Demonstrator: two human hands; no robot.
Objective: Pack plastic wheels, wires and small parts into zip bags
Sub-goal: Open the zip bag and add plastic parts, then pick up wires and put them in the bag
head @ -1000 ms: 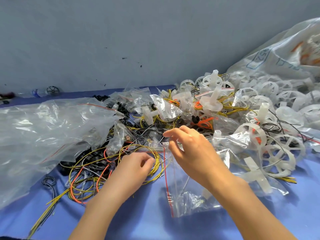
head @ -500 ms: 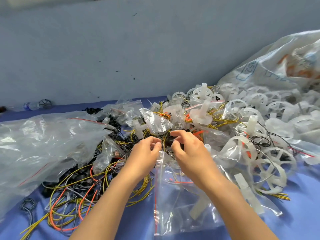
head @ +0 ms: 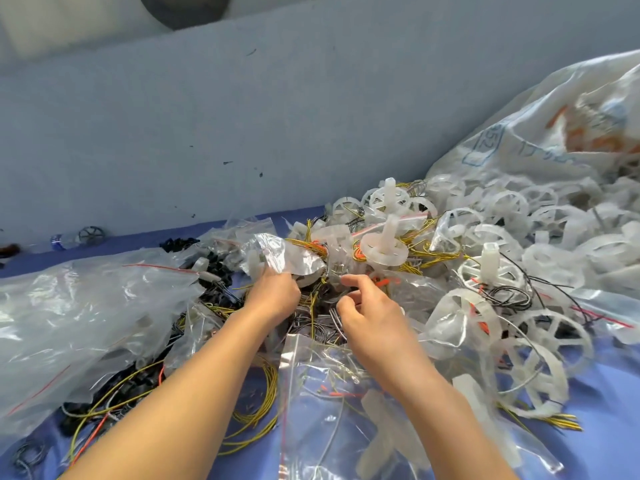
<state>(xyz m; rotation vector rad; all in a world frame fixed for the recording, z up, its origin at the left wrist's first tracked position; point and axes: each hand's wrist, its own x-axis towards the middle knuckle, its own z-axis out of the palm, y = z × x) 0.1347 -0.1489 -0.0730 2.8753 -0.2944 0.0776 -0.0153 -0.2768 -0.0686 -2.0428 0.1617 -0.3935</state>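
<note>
At the near edge of the heap, both hands work just beyond the mouth of the zip bag, which lies flat on the blue cover under the right forearm.

Left hand: knuckles up, fingers pushed under a small crumpled bag. The fingertips are hidden, so I cannot tell whether it grips anything.

Right hand: index finger straight, pointing toward the left hand, other fingers loosely curled over dark wires. Nothing shows between them; I read it as released, not yet pinching.

Stock: plastic wheels heaped to the right, one hubbed wheel just beyond the hands; a yellow wire coil by the left forearm. The zip bag already holds a white part and some wire.

Judgement: the step in hand is picking the next piece from the tangle. To do it well:
- Single out one wire bundle or part before lifting; the strands cross and would likely drag neighbours along.
- Let the left hand hold loose film back while the right pinches.
- Keep the bag mouth open and facing the heap, so the carry is short.
- Watch that wheel spokes do not snag wire on the way out.

Large clear sheet bag at left is not involved.
</note>
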